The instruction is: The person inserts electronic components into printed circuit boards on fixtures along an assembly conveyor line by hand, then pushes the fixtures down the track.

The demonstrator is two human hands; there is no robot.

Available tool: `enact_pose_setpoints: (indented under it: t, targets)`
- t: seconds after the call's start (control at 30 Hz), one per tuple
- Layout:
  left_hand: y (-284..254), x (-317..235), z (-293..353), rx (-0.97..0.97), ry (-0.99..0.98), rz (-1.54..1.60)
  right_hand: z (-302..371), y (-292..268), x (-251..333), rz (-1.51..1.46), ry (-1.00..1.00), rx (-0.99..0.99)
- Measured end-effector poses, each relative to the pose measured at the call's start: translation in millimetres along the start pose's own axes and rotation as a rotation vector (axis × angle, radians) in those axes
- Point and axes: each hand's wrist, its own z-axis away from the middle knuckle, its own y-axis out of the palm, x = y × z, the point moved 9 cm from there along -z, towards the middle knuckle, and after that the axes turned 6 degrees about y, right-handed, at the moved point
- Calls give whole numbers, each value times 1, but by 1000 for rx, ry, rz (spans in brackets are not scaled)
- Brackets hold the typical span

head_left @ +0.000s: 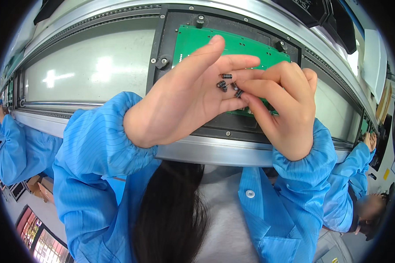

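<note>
My left hand is turned palm up over a green circuit board, thumb and fingers stretched out. Several small black cylindrical capacitors lie loose near the base of its fingers. My right hand reaches in from the right with thumb and forefinger closed in a pinch at those fingers. A black capacitor sits at the right fingertips, partly covered by them. Both hands hide much of the board's middle and lower part.
The board sits in a black carrier frame with black knobs on a conveyor with metal rails. A black bin stands beyond the far rail. People in blue sleeves work at both sides.
</note>
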Motion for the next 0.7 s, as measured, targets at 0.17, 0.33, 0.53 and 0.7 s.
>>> enact_pose_setpoints:
  t: [0.17, 0.33, 0.53, 0.7]
  targets:
    - [-4, -4, 5, -24, 22, 15, -3, 3, 7, -31, -26, 22]
    - [-8, -15, 20, -17, 21, -365, -4, -3, -5, -269, 133, -12]
    - [-5, -22, 28, 15, 10, -582, -1, 2, -4, -383, 134, 68]
    - [-7, -16, 26, 17, -28, -563, -2, 2, 0, -371, 118, 74]
